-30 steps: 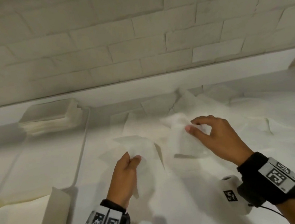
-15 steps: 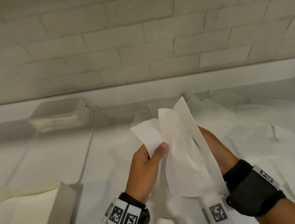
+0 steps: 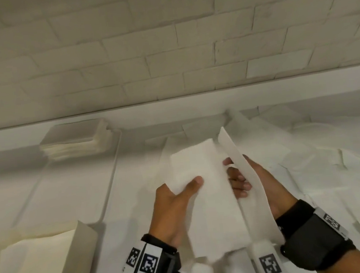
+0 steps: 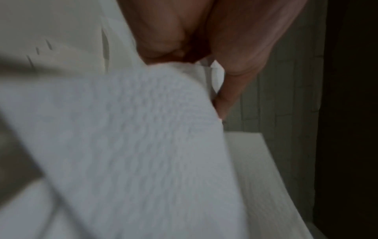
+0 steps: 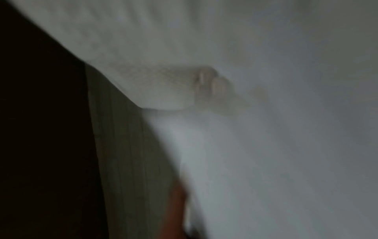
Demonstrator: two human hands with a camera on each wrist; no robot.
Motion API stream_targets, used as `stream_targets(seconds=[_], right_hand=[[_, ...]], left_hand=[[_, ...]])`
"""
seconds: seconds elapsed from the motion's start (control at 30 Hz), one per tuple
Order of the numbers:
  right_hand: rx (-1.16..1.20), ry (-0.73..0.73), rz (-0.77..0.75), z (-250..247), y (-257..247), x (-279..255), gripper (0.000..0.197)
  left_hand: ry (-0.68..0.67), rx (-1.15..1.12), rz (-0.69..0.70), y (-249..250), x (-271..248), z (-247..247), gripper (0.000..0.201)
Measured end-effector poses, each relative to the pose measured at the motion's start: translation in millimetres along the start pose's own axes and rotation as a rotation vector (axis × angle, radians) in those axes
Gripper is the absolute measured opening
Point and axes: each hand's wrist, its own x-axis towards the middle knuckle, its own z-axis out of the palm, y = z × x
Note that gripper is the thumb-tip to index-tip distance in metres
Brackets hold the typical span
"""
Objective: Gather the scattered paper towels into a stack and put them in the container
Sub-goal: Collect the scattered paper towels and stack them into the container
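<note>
1. The left hand (image 3: 173, 206) is raised above the table, palm turned inward, with its thumb laid across the face of a folded paper towel (image 3: 205, 191) and its fingers hidden behind the sheet; the towel is pinched between them.
2. In the left wrist view, the same paper towel (image 4: 132, 145) fills most of the frame, blurred, and the left hand (image 4: 204, 32) is seen gripping it at its upper edge.
3. The right hand (image 3: 256, 186) is held just beside the left, palm facing left; its fingers (image 3: 239, 183) are curled towards the first towel, and a second towel (image 3: 252, 191) is held edge-on against the palm.
4. Whether the right fingers actually touch the first towel cannot be told from the head view; the right wrist view is too blurred to settle it, and only white paper (image 5: 266, 129) is made out there.
5. Both towels are held in the air over the table (image 3: 139, 219), near its front edge.
6. A clear container (image 3: 112, 177) is set at the left of the table, and a neat stack of towels (image 3: 76, 141) is seen in its far corner.
7. A cream-coloured block of folded paper (image 3: 43, 264) lies in the near-left corner, beside the container.
8. Scattered towels (image 3: 310, 148) are spread over the right and middle of the table, overlapping one another, behind and beneath the raised hands.
9. A white brick wall (image 3: 164, 48) stands behind the table.
</note>
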Motion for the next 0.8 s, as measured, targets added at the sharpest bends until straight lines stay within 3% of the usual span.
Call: stream_targets(seconds=[0.07, 0.1, 0.17, 0.23, 0.33, 0.4, 0.43, 0.53, 0.57, 0.63, 0.73, 0.8], right_hand=[[0.01, 0.158, -0.03, -7.6, -6.5, -1.0, 0.026], [-0.022, 0.202, -0.058, -6.6, -8.6, -3.4, 0.022], [-0.068, 0.179, -0.095, 4.5, -3.7, -8.6, 0.018], [-0.167, 0.139, -0.11, 21.1, 10.7, -10.0, 0.013], [-0.44, 0.256, -0.176, 37.7, 35.0, 1.3, 0.012], [-0.591, 0.334, -0.255, 47.7, 49.5, 11.1, 0.014], [-0.642, 0.336, -0.252, 54.5, 55.6, 15.6, 0.016], [-0.675, 0.225, -0.108, 74.7, 61.4, 37.3, 0.026], [-0.699, 0.189, -0.047, 78.4, 57.4, 48.6, 0.035], [-0.927, 0.19, -0.052, 76.1, 46.8, 83.0, 0.044], [-1.496, 0.212, -0.109, 67.2, 34.7, 133.3, 0.051], [-1.799, 0.144, -0.018, 68.4, 37.8, 152.1, 0.063]], left_hand=[[0.119, 0.257, 0.083, -6.0, 8.1, -9.8, 0.015], [0.154, 0.406, 0.113, -8.2, 8.4, -11.4, 0.021], [0.123, 0.505, 0.156, -7.2, 0.1, -3.8, 0.029], [0.013, 0.384, 0.099, -3.6, -12.8, 13.9, 0.029], [-0.058, 0.087, -0.022, -2.8, -25.5, 27.1, 0.022], [-0.103, 0.02, -0.005, -9.5, -24.1, 18.8, 0.054], [-0.089, 0.034, 0.01, -11.0, -24.6, 12.6, 0.059], [0.113, 0.108, 0.09, -11.8, -19.4, -19.4, 0.016], [0.172, 0.125, 0.083, -11.6, -17.7, -33.5, 0.015], [0.24, 0.12, 0.076, -10.5, -18.0, -60.2, 0.018], [0.24, 0.206, 0.102, -4.8, -27.3, -87.1, 0.037], [0.192, 0.3, 0.172, -2.1, -34.2, -94.0, 0.019]])
